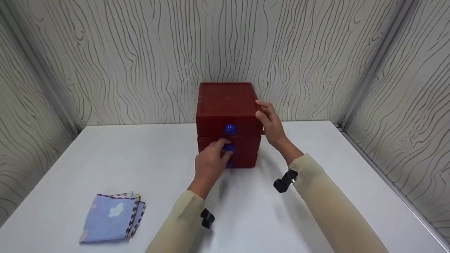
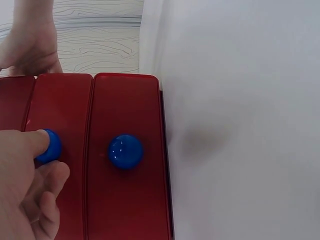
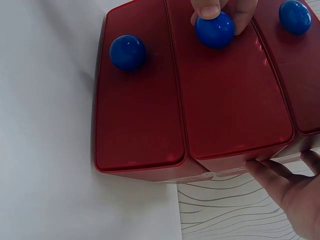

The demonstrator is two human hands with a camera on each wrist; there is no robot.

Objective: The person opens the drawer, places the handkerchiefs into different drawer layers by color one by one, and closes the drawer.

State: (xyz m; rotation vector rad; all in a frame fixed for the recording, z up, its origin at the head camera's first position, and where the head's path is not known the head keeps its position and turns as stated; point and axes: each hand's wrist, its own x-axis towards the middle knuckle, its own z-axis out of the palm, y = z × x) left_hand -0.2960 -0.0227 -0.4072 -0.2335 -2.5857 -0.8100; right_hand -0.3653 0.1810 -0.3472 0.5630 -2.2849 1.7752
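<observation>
A dark red chest of three stacked drawers (image 1: 228,100) stands toward the back of the table, each drawer front bearing a round blue knob. My left hand (image 1: 210,161) pinches the middle drawer's knob (image 2: 52,146) between thumb and fingers. Above it, the top knob (image 1: 230,129) is untouched, while the bottom knob (image 2: 125,151) is partly hidden by the left hand in the head view. My right hand (image 1: 272,124) rests against the chest's right side, fingers extended along it near the top edge. In the right wrist view its fingertips (image 3: 257,167) touch the side wall.
A folded blue cloth (image 1: 109,218) with a white cloud shape and a striped edge lies at the front left of the white table (image 1: 158,211). Wood-patterned panels (image 1: 140,59) enclose the back and sides. A black camera mount (image 1: 285,181) sits on the right wrist.
</observation>
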